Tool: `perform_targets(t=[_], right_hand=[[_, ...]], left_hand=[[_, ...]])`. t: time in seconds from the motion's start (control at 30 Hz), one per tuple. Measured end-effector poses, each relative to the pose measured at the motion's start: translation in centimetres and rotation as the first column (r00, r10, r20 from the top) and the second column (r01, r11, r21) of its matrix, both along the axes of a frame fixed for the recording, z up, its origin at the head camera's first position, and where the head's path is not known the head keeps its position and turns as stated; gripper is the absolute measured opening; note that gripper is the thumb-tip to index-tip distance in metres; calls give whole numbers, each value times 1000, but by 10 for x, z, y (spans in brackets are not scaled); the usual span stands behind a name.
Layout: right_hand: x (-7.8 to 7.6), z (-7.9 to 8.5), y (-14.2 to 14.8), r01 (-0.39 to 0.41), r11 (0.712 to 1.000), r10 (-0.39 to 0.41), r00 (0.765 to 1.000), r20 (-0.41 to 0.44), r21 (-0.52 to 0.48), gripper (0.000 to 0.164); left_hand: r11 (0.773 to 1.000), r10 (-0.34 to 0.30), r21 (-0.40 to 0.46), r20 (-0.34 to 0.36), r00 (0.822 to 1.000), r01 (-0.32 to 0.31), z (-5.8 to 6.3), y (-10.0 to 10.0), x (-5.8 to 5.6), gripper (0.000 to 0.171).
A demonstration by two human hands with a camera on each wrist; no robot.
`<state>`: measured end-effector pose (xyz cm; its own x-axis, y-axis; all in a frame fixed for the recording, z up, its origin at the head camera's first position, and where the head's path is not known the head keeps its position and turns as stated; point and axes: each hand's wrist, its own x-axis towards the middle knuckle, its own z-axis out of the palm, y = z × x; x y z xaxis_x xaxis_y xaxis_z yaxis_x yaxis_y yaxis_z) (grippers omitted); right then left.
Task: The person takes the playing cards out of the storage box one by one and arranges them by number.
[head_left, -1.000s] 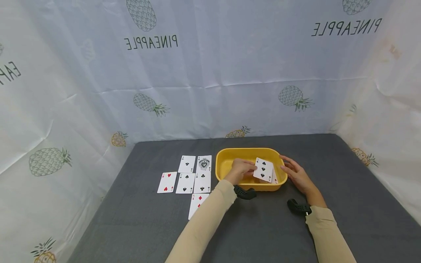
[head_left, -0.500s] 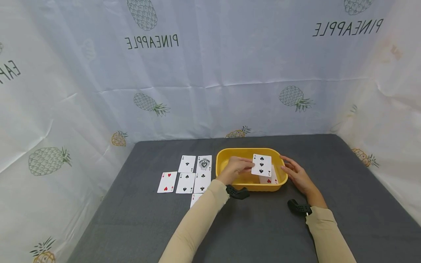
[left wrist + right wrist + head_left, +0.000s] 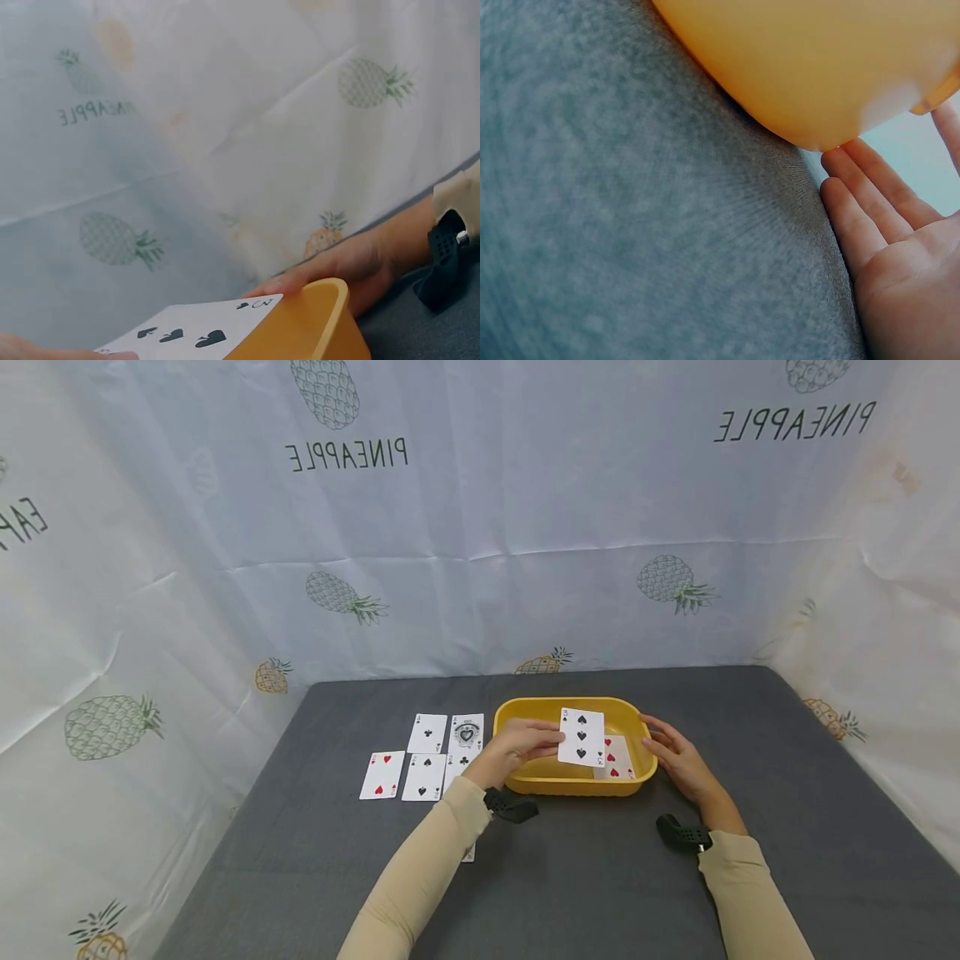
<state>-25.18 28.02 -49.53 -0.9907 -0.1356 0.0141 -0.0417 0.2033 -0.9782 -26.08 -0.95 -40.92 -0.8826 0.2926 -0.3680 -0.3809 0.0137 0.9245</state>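
My left hand (image 3: 520,747) pinches a three of spades (image 3: 581,737) by its left edge, face up over the yellow tray (image 3: 517,781). In the left wrist view the same three of spades (image 3: 199,328) slants across the tray's rim. Beneath it, partly covered, a red heart card (image 3: 618,762) lies inside the tray. My right hand (image 3: 682,766) rests at the tray's right end. In the right wrist view its fingers (image 3: 877,187) are nearly straight, with their tips against the tray's outer wall.
Left of the tray, playing cards lie face up on the dark cloth: a two of hearts (image 3: 382,775), a two of spades (image 3: 423,777), an ace of clubs (image 3: 427,733) and an ornate ace (image 3: 466,735). My left forearm partly covers others. A pineapple-print curtain (image 3: 480,527) stands behind.
My left hand has moved left with the three of spades, uncovering more of the heart card in the tray. My left forearm now covers more table cards. The right hand stays put.
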Motion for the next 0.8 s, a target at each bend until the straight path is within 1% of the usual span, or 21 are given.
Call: perform_targets(t=[0.13, 0.2, 0.27, 0.4, 0.57, 0.7, 0.8], right_hand=[[-1, -2, 0, -5, 1000, 5, 1000, -14, -4, 59], [0, -1, 0, -9, 1000, 9, 1000, -17, -8, 58], [1, 0, 0, -11, 1000, 11, 1000, -17, -10, 58], [3, 3, 0, -20, 1000, 19, 999, -34, -18, 60], [4, 3, 1, -39, 998, 37, 998, -48, -42, 59], [4, 2, 2, -42, 998, 40, 998, -46, -55, 57], [3, 1, 1, -48, 997, 45, 998, -53, -60, 57]], left_hand=[[999, -24, 32, 12, 1000, 23, -2, -13, 3, 36], [999, -21, 46, 25, 999, 20, -3, -21, 5, 37], [999, -25, 41, 28, 999, 24, -4, -28, 8, 37], [999, -10, 39, 34, 999, 9, -6, -43, 13, 36], [1000, -7, 13, 43, 999, 6, -6, -60, 19, 37], [999, -32, 9, 14, 999, 32, -6, -75, 23, 37], [999, -52, 0, -1, 999, 52, -8, -88, 25, 37]])
